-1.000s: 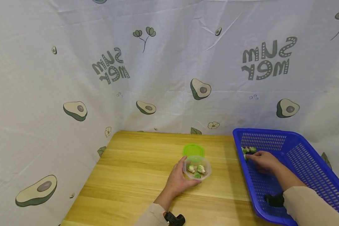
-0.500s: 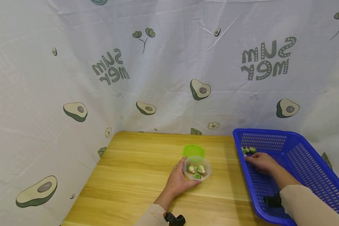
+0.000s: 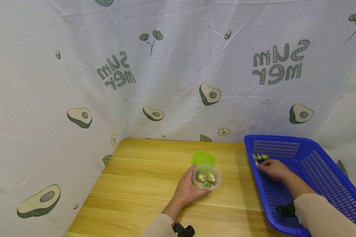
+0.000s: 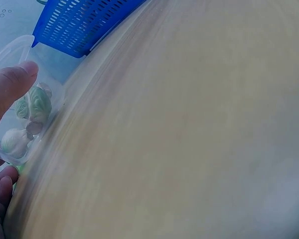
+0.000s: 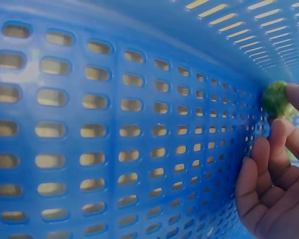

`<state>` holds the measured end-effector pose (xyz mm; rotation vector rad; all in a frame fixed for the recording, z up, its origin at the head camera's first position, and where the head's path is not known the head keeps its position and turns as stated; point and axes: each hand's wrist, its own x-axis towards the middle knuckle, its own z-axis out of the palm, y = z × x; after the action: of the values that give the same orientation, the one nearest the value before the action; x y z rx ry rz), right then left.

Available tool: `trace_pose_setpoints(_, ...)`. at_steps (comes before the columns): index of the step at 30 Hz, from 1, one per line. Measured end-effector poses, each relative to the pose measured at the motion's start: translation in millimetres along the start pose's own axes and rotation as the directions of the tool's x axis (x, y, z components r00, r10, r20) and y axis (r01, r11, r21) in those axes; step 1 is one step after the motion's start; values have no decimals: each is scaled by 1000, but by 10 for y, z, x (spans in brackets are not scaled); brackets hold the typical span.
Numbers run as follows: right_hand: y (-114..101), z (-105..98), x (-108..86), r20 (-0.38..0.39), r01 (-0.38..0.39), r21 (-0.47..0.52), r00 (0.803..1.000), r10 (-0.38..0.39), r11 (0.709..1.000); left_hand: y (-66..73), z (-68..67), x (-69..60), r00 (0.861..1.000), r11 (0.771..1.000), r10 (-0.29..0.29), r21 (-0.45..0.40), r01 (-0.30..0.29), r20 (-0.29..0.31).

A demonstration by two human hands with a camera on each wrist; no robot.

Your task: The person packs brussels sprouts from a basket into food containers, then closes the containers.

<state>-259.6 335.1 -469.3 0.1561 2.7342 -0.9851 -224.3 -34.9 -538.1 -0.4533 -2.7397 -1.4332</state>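
Note:
My left hand (image 3: pixel 185 191) grips the side of a clear round tub (image 3: pixel 217 174), its thumb at the near rim. Three small green-and-white sprouts (image 3: pixel 211 177) lie in the tub; some of them (image 4: pixel 39 105) show in the left wrist view too. Inside the blue basket (image 3: pixel 256 186), by its left wall, my right hand (image 3: pixel 274 169) pinches a green sprout. In the right wrist view that sprout (image 5: pixel 276 100) is between the thumb and fingers of the right hand (image 5: pixel 276 184). More sprouts (image 3: pixel 264 157) lie just behind the hand.
Behind the tub a green lid (image 3: pixel 203 158) lies on the wooden table (image 3: pixel 142 177), partly seen through the tub. The basket stands at the table's right side. A white printed curtain (image 3: pixel 178 69) hangs behind and at the left.
The right hand has shifted slightly left, closer to the basket's left wall. The left hand and the tub have stayed in place.

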Motion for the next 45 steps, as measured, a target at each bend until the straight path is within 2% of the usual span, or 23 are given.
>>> trace_pose_setpoints(7, 4, -75, -1, -9, 21, -13, 1000, -21, 1000, 15, 3, 4, 1000, 1000, 0, 0, 0, 3)
trace_pose_setpoints(15, -86, -206, -28, -97, 50, -145, 993, -65, 988, 28, 4, 7, 1000, 1000, 7, 4, -7, 4)
trace_pose_setpoints(25, -315, -299, -142, -161, 74, -167, 982, -101, 983, 41, -4, 1, 1000, 1000, 8, 11, -8, -3)
trace_pose_setpoints(33, -466, -313, -274, -186, 107, -168, 973, -138, 980, 32, -7, -2, 1000, 1000, 6, 15, -6, -2)
trace_pose_setpoints(38, -620, -348, -381, -190, 143, -172, 966, -175, 975, 22, -7, -7, 1000, 1000, 4, 10, -4, -4)
trace_pose_setpoints(45, -852, -410, -541, -197, 157, -173, 962, -190, 972, 18, -3, -15, 1000, 1000, 16, 19, -16, -11)
